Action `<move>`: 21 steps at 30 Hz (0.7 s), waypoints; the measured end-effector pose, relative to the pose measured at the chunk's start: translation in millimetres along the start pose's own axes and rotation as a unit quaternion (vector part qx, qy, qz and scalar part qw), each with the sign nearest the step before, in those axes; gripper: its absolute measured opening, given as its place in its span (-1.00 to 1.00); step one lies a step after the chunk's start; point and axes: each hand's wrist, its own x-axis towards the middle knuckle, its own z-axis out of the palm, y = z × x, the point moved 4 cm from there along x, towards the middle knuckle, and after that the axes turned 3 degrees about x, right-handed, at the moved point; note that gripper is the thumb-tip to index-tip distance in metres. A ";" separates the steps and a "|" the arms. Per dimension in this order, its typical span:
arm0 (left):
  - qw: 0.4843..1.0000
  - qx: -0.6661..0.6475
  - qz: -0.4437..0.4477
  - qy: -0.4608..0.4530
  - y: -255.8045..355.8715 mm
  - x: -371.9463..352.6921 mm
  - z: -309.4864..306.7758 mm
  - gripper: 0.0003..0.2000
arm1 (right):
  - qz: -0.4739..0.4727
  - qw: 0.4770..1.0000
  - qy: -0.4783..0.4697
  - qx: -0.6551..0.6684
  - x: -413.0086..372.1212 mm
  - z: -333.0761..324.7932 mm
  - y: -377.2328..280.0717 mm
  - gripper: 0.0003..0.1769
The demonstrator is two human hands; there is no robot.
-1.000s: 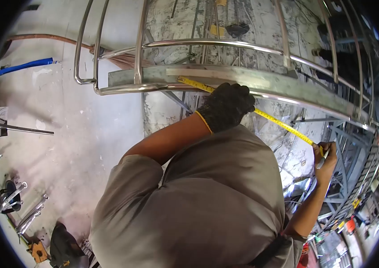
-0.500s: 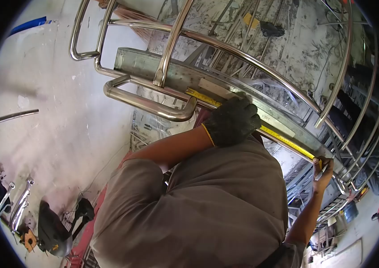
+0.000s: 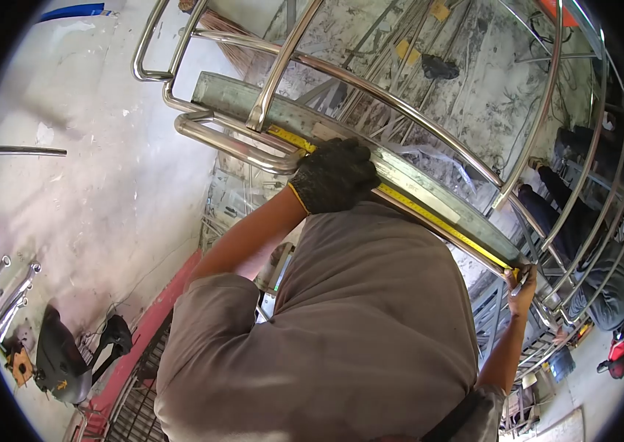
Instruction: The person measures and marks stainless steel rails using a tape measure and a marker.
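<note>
My left hand point(image 3: 334, 175), in a black glove with a yellow cuff edge, is closed over a yellow tape measure blade point(image 3: 429, 217) and the shiny metal tube point(image 3: 459, 241) beneath it. The blade lies along this tube, and its left end reaches close to the foot of an upright post point(image 3: 275, 88). At the blade's right end, my bare right hand point(image 3: 521, 289) is closed on the tape measure. A small silvery piece shows at those fingers, too small to make out. Tube and post belong to a curved metal frame; a looped tube point(image 3: 238, 151) juts out left of my glove.
Beside the tube runs a flat grey metal beam point(image 3: 304, 121). Metal rods and scraps lie on the stained floor point(image 3: 496, 96) beyond. Wrenches point(image 3: 13, 302) and a dark welding mask point(image 3: 61, 357) are at the lower left. At the right, another person point(image 3: 610, 283) is behind the curved bars.
My left hand has slid left along the tube, and the blade's left end now lies nearer the post. My right hand stays at the right end. The whole view has shifted slightly.
</note>
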 end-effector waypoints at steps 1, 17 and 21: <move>1.000 0.006 0.004 0.003 0.3 0.3 0.5 -0.86 | 0.007 1.000 -0.029 0.003 -4.2 -3.0 3.1 -0.46; 0.995 -0.039 -0.027 0.089 3.1 0.8 -8.7 -0.90 | -0.004 0.992 -0.123 0.025 -28.5 -5.3 -26.4 -0.52; 0.994 -0.047 -0.029 0.099 1.1 0.1 -7.8 -0.90 | -0.001 0.992 -0.129 -0.011 -20.6 -12.1 -33.9 -0.50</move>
